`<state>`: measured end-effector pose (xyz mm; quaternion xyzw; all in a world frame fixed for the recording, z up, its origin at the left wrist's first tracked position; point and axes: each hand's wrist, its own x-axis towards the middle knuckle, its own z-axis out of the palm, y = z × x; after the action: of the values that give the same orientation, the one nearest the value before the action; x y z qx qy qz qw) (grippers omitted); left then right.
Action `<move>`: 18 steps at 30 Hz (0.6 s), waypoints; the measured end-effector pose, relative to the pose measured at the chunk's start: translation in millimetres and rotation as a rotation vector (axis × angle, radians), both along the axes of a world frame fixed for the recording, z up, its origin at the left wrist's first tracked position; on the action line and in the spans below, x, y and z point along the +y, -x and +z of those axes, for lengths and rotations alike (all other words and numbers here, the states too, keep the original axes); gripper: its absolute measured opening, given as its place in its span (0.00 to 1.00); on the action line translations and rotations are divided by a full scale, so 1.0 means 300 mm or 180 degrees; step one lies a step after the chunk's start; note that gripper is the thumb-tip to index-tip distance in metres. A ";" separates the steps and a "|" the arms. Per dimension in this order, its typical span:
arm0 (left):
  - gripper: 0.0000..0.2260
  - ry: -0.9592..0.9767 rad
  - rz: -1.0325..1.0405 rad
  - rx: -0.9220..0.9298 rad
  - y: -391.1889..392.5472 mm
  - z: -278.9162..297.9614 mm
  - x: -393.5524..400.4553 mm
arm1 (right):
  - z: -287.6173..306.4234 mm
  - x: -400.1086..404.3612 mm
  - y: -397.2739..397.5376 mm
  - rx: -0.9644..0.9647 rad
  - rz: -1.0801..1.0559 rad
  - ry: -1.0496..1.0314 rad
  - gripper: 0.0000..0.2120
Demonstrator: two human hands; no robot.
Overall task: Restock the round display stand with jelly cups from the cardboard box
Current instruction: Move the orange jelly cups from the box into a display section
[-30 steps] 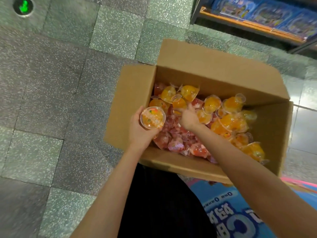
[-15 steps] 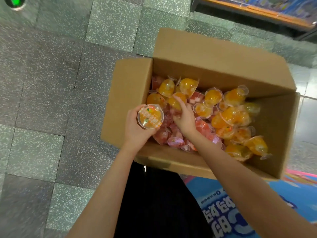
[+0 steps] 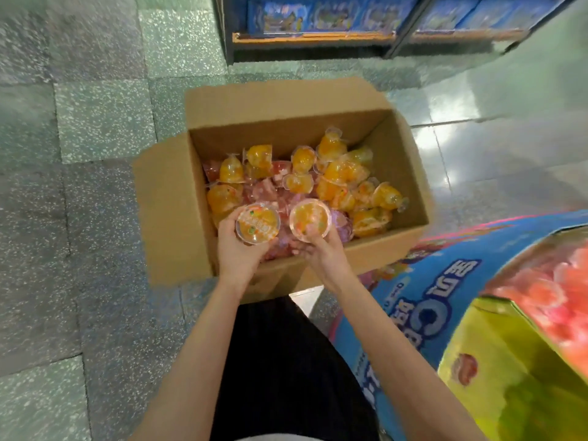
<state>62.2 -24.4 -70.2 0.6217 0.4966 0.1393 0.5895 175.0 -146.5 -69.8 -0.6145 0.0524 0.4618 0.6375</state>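
An open cardboard box (image 3: pixel 171 214) stands on the floor, filled with several orange and red jelly cups (image 3: pixel 334 176). My left hand (image 3: pixel 238 253) grips an orange jelly cup (image 3: pixel 257 223) with its printed lid facing up, over the box's near left corner. My right hand (image 3: pixel 321 253) holds a second orange jelly cup (image 3: pixel 310 220) beside it, over the box's near edge. The round display stand (image 3: pixel 413 313), blue with white lettering, sits at the lower right; pink jelly cups (image 3: pixel 553 300) show blurred in its top.
A green-yellow carton (image 3: pixel 515 377) lies on the stand at the lower right. A dark shelf unit (image 3: pixel 318 39) with blue packages stands beyond the box. Speckled grey-green floor tiles (image 3: pixel 79 218) spread to the left. My black garment fills the bottom middle.
My right hand has lifted an orange jelly cup out of the box and now holds it beside the left hand's cup. The view has swung right, revealing the display stand.
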 end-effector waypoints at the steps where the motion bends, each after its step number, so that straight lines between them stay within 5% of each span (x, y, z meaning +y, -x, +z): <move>1: 0.33 -0.0061 -0.0138 -0.0108 -0.012 0.020 -0.027 | 0.023 -0.037 0.022 -0.0050 -0.0122 -0.0073 0.21; 6: 0.35 -0.0080 -0.1008 -0.0362 -0.049 0.071 -0.190 | 0.117 -0.258 0.140 -0.0391 -0.0810 -0.0391 0.17; 11: 0.30 0.0192 -0.1972 -0.0736 -0.069 0.154 -0.431 | 0.226 -0.535 0.245 -0.0566 -0.1838 -0.0395 0.46; 14: 0.33 0.0292 -0.2566 -0.0806 -0.069 0.190 -0.596 | 0.272 -0.727 0.327 -0.0410 -0.2450 -0.0409 0.43; 18: 0.34 0.0434 -0.3285 -0.0986 -0.043 0.243 -0.820 | 0.312 -0.954 0.473 -0.0480 -0.2924 -0.0070 0.14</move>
<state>75.1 -270.5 2.7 0.7173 0.0420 -0.1109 0.6866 33.1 -432.7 23.9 -0.5526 0.2678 0.0861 0.7845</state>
